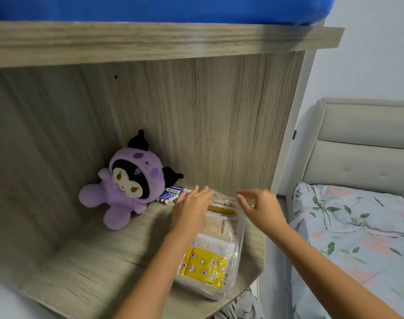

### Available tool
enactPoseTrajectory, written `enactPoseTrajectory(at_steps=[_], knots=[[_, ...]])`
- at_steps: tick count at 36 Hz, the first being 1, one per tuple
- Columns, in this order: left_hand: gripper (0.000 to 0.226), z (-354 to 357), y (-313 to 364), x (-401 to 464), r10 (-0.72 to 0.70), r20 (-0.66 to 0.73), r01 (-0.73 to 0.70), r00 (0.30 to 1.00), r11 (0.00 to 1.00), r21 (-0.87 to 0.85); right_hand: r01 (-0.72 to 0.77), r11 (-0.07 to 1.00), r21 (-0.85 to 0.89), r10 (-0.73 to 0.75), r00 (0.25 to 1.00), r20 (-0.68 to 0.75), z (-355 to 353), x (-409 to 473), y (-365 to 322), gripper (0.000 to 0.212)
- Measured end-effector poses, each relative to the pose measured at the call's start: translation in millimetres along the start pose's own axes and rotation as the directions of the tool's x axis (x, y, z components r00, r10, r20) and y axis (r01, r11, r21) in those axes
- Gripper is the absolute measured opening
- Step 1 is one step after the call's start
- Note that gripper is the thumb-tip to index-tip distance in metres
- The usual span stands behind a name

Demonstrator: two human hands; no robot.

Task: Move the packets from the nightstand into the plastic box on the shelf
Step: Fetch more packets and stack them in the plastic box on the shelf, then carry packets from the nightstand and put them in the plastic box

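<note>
A clear plastic box point(236, 268) stands on the wooden shelf point(99, 268), near its right front corner. Several packets lie inside it: a yellow one with moons and stars point(204, 265) at the front, white ones point(216, 244) in the middle, a yellow-brown one point(221, 209) at the back. My left hand point(190, 210) is over the box's far left side, fingers straight, touching the packets. My right hand point(259, 207) hovers at the far right corner with fingers loosely curled; nothing is plainly held in it. The nightstand is out of view.
A purple plush toy point(122, 187) sits at the back of the shelf, with several batteries point(171, 194) beside it. Above the shelf runs a wooden board point(150, 42) bearing a blue container point(173, 8). A bed point(357, 238) with floral bedding stands to the right.
</note>
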State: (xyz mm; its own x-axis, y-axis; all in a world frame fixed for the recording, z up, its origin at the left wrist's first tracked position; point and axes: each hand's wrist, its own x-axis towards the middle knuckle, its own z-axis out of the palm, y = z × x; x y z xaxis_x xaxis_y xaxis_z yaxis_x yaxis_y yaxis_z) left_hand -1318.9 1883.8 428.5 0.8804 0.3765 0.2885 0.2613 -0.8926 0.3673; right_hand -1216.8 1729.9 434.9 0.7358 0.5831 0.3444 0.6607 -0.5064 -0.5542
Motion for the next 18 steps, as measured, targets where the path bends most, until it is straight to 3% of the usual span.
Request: enactPoseTrajectory(at_steps=[2,4,10,15,18], knots=[[0.035,-9,-2,0,-0.050,-0.092,0.040,0.995,0.993,-0.109,-0.063,0.996,0.062,0.066,0.997,-0.037,-13,-4,2,0.027],[0.031,-17,-3,1,-0.080,-0.150,0.052,0.985,0.982,-0.184,-0.097,0.995,0.010,0.097,0.995,-0.008,-26,-9,11,0.025],[0.030,-35,25,1,0.006,-0.104,-0.025,0.995,0.982,-0.187,-0.220,0.944,-0.248,0.263,0.952,0.156,-42,-44,51,0.027],[0.029,-11,81,-22,0.299,0.071,-0.276,0.952,0.933,-0.233,-0.301,0.889,-0.344,0.362,0.923,0.128,-43,-84,59,0.027],[0.032,4,113,-41,0.487,0.294,-0.430,0.822,0.871,-0.239,-0.408,0.829,-0.382,0.459,0.887,0.048,-53,-115,58,0.025]])
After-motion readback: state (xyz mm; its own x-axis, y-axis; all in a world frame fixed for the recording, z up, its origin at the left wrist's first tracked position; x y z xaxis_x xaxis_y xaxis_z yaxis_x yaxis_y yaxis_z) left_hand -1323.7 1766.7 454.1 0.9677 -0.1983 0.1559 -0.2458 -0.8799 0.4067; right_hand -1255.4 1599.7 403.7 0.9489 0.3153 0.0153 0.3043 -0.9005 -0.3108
